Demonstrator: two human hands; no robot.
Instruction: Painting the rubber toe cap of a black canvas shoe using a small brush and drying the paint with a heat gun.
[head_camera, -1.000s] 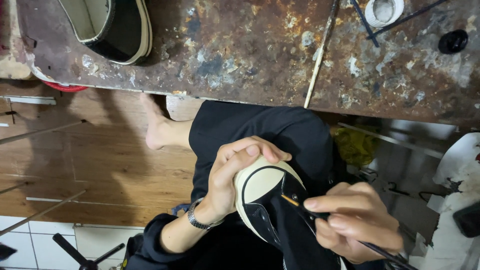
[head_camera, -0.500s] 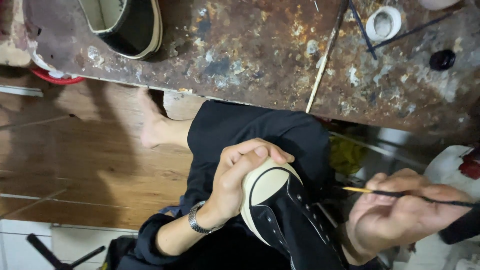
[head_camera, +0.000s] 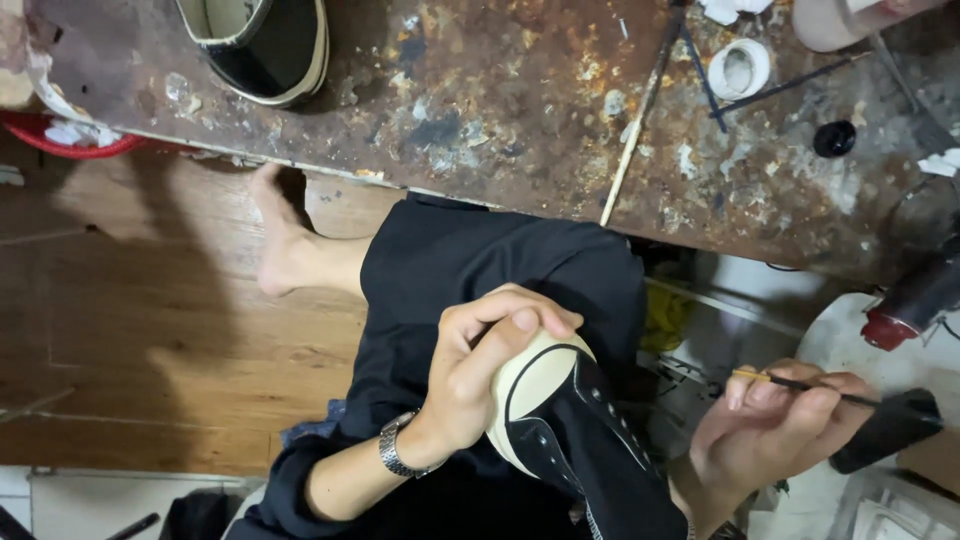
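Item: black sneaker (head_camera: 590, 450), cream toe cap, held in the lap at about 6 o'clock of the view. We cupped the toe cap with our left hand (head_camera: 480, 375), fingers curled over the tip and thumb across the top, apparently to steady the shoe with its cap turned up toward us. A wristwatch (head_camera: 395, 450) sat on that wrist.

Item: thin brush (head_camera: 800, 385), yellowish tip, dark handle. Our right hand (head_camera: 775, 430) pinched it at 4 o'clock, lifted clear of the shoe and well apart from the left hand; the tip pointed toward 9 o'clock. The hands were apart, each clamped on its own thing.

Item: workbench (head_camera: 480, 100), paint-stained and rust-coloured, across 12 o'clock. On it: a second sneaker (head_camera: 265, 40) at 11 o'clock, opening up, likely set aside within reach; a long wooden stick (head_camera: 630, 150) lying over the edge; a small white pot (head_camera: 738, 68) and a black cap (head_camera: 833, 138) at 1 o'clock, near the brush hand's side.

Item: bare foot (head_camera: 280, 240) on the wooden floor (head_camera: 130, 340) at 9 o'clock, leg crossed to make a rest for the shoe.

Item: red-and-black object (head_camera: 915, 300) at 3 o'clock; we could not tell its kind.
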